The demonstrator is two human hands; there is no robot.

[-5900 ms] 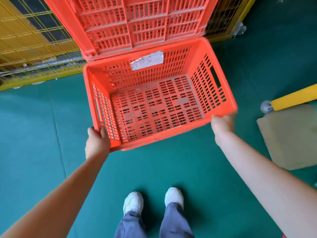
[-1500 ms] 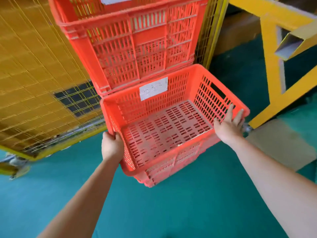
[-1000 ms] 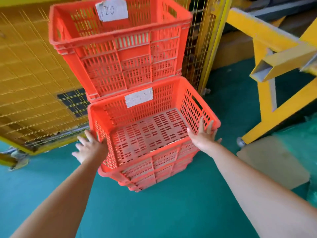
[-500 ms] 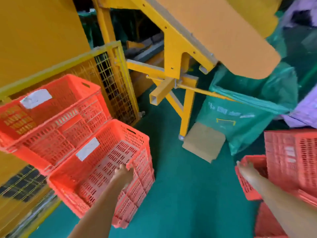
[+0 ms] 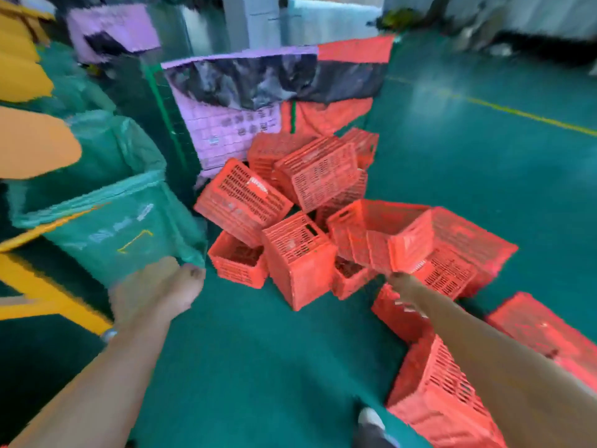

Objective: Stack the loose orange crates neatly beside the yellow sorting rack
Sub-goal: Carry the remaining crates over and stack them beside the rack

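Orange crates [image 5: 307,176] lie tipped, pointing every way; right hand [image 5: 403,286] meets one, grip unclear; left hand [image 5: 161,292] loose, empty.

We see the loose orange crates [image 5: 307,221] heaped in a jumble on the green floor [image 5: 258,367], all of slatted plastic and blurred by motion. A labelled crate [image 5: 242,202] with a white sticker leans tilted on the left of the heap, over an open-topped crate [image 5: 237,258] that sits upright on the floor. Just beside these a front crate [image 5: 300,260] stands on its end. A top crate [image 5: 318,171] lies tipped on its side above them. To the right a wide crate [image 5: 452,247] lies tilted, and nearer crates [image 5: 433,392] sit at lower right. The yellow sorting rack [image 5: 42,295] shows only as a frame at the left edge, well apart from the heap.
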